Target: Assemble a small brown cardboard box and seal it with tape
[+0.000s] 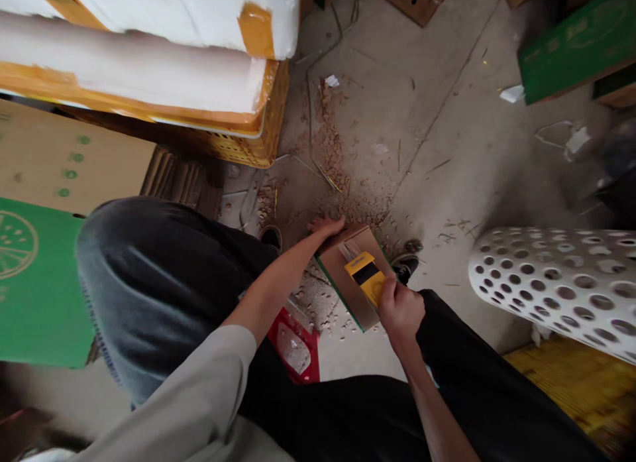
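A flat piece of brown cardboard (342,276) with a green underside stands tilted on the floor between my legs. My left hand (325,225) rests on its far top edge, fingers curled over it. My right hand (399,309) is closed round a yellow and black hand tool (366,274), which lies against the cardboard's face near its right edge. Small brown cardboard scraps (342,197) are scattered on the floor just beyond the piece.
Yellow plastic crates (248,144) with white foam on top stand at upper left. Green and brown cartons (34,276) lie at left, a green box (576,51) at upper right, a white perforated sheet roll (556,283) at right. A red packet (295,346) lies under my arm.
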